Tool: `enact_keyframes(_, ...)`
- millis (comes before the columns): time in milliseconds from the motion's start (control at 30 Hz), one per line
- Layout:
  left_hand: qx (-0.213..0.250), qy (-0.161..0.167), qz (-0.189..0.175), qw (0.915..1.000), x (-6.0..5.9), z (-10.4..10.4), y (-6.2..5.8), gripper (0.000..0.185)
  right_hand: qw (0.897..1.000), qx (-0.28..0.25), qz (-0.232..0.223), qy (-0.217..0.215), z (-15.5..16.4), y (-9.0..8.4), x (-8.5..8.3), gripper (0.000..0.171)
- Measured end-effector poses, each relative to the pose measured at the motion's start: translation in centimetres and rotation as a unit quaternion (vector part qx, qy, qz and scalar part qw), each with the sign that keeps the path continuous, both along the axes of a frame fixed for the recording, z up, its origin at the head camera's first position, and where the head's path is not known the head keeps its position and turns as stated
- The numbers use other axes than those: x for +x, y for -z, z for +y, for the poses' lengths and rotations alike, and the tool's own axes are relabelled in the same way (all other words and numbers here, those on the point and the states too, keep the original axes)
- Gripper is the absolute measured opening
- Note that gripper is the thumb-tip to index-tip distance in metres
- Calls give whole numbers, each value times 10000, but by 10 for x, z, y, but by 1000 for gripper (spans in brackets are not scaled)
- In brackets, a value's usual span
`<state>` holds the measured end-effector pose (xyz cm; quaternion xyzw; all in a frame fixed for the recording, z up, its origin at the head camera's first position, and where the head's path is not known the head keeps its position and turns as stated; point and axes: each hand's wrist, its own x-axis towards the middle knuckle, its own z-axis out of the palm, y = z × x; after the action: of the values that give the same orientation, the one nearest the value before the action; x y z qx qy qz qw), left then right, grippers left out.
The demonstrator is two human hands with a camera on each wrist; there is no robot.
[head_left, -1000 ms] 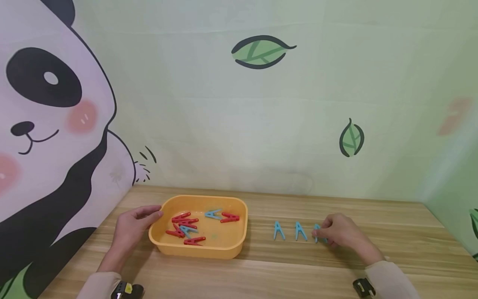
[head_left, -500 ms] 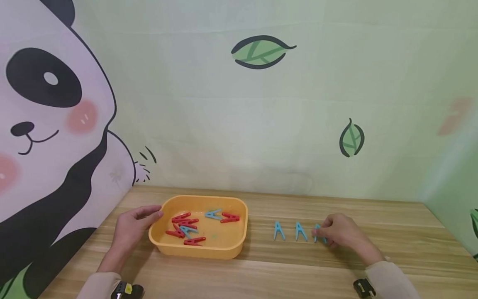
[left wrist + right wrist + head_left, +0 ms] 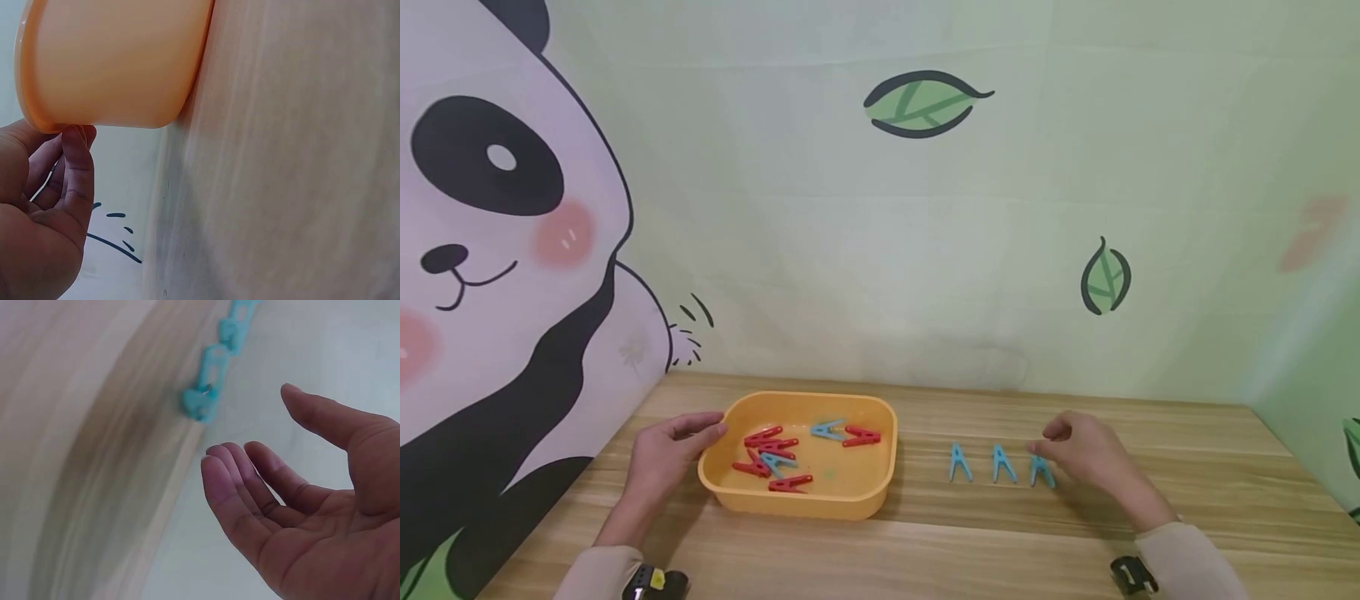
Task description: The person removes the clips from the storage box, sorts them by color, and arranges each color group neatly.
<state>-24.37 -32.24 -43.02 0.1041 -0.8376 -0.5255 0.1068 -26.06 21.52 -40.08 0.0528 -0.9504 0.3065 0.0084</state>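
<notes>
An orange tray (image 3: 857, 492) sits on the wooden table and holds several red clothespins (image 3: 775, 448) and two blue ones (image 3: 827, 430). My left hand (image 3: 666, 454) rests against the tray's left rim (image 3: 37, 122), its thumb touching the rim's edge. Three blue clothespins (image 3: 997, 464) lie in a row to the right of the tray. The rightmost blue clothespin (image 3: 1041, 472) (image 3: 203, 403) lies free on the table. My right hand (image 3: 1086, 457) hovers just right of it with relaxed fingers (image 3: 231, 487), holding nothing.
The wooden table (image 3: 925, 542) runs back to a green wall with leaf prints (image 3: 1105, 279). A panda mural (image 3: 497, 250) covers the left wall. Bare tabletop lies in front of the tray and right of the row.
My right hand has let go of the rightmost blue clothespin and lifted slightly up and away. The left hand and tray have not moved.
</notes>
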Motion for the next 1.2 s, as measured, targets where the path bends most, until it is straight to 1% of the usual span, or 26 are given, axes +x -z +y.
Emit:
enact_keyframes(67, 4, 6, 34, 10000, 0, 0, 0, 50, 9999, -85, 65, -100, -2, -3, 1, 41)
enact_keyframes(200, 4, 9, 84, 10000, -1, -1, 2, 48, 9978, -464, 171, -441, -9, -6, 5, 44)
enact_keyframes(367, 65, 18, -29, 10000, -1, -1, 5, 47, 9912, -954, 331, -860, -17, -7, 10, 42)
enact_keyframes(533, 126, -50, -95, 9999, -1, 0, 3, 49, 9837, -1221, 651, -1147, -31, -13, 12, 38)
enact_keyframes(667, 105, -99, -119, 9998, -1, 0, 2, 48, 9782, -1358, 809, -1346, -47, -20, 13, 35)
enact_keyframes(833, 98, -116, -147, 9998, -1, 0, 1, 48, 9696, -1624, 842, -1626, -72, -24, 15, 32)
enact_keyframes(1200, 125, -74, -195, 9997, -1, -1, 0, 50, 9476, -2156, 729, -2243, -137, -18, 8, 27)
